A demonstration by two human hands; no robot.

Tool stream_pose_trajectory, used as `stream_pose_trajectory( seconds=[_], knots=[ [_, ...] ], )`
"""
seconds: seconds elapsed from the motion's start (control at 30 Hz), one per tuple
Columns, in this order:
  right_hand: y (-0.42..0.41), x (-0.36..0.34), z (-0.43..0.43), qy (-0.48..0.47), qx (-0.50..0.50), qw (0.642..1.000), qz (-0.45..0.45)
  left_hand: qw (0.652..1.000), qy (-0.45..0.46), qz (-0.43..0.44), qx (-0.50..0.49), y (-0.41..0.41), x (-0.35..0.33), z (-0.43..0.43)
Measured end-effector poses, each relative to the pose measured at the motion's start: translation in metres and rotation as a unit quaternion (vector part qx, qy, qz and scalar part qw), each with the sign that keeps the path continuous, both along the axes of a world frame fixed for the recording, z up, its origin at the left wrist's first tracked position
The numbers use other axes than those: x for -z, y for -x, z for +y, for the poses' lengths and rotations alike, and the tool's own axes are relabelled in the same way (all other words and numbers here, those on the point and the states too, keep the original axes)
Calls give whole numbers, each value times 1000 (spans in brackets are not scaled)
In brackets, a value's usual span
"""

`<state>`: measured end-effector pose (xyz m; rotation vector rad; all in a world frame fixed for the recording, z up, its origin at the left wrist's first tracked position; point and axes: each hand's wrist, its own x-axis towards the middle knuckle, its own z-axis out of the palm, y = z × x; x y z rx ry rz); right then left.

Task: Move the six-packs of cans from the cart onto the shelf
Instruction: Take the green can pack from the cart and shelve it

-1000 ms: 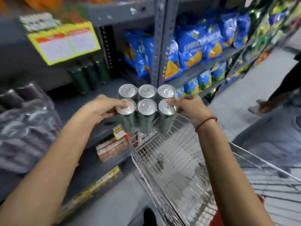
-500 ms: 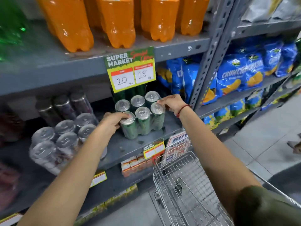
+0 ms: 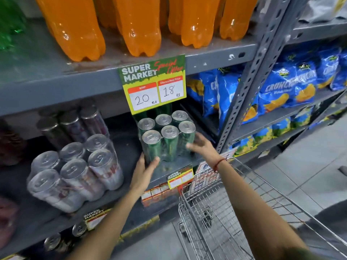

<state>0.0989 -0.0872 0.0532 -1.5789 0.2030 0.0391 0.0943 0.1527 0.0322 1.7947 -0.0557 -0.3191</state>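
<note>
A six-pack of green cans (image 3: pixel 169 139) in clear wrap stands upright on the grey middle shelf (image 3: pixel 125 147), just under a price sign. My left hand (image 3: pixel 144 169) holds its lower left corner, thumb across the front-left can. My right hand (image 3: pixel 201 148) is blurred beside the pack's right side with its fingers spread, at most brushing the wrap. The wire cart (image 3: pixel 244 167) stands below and to the right of my arms; its visible basket holds no packs.
A silver six-pack (image 3: pixel 75 175) leans on the same shelf to the left, with dark cans (image 3: pixel 71 126) behind it. The hanging price sign (image 3: pixel 154 85) and orange bottles (image 3: pixel 139 25) sit above. A steel post (image 3: pixel 249 81) and blue chip bags (image 3: pixel 281 85) bound the right.
The green six-pack went from above the cart onto the shelf and now rests there. My left hand slid down to its base and my right hand's fingers have spread apart.
</note>
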Motion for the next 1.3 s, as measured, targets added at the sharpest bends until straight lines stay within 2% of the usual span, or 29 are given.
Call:
stream_pose_trajectory(
  seconds=[0.07, 0.13, 0.2, 0.3, 0.47, 0.67, 0.93, 1.3],
  knots=[
    [-1, 12, 1, 69, -47, 997, 0, 994, -105, -44, -9, 5, 11, -5],
    [-6, 17, 1, 134, -42, 990, -2, 982, -166, -81, -26, 6, 18, -7],
    [-9, 17, -1, 198, -19, 980, -6, 976, -199, -92, -15, 6, 21, -8],
    [-7, 23, -10, 230, 8, 973, -10, 972, -204, -114, -9, 13, 23, -15],
    [7, 30, -23, 213, 27, 976, -18, 968, -189, -145, -75, 17, 22, -35],
    [16, 42, -21, 228, 28, 973, 3, 957, -214, -151, -125, 14, 24, -40],
    [12, 43, -23, 225, 47, 973, -12, 954, -208, -178, -123, 18, 35, -38],
    [16, 44, -18, 235, 62, 970, -14, 957, -224, -158, -96, 17, 32, -35]
  ],
)
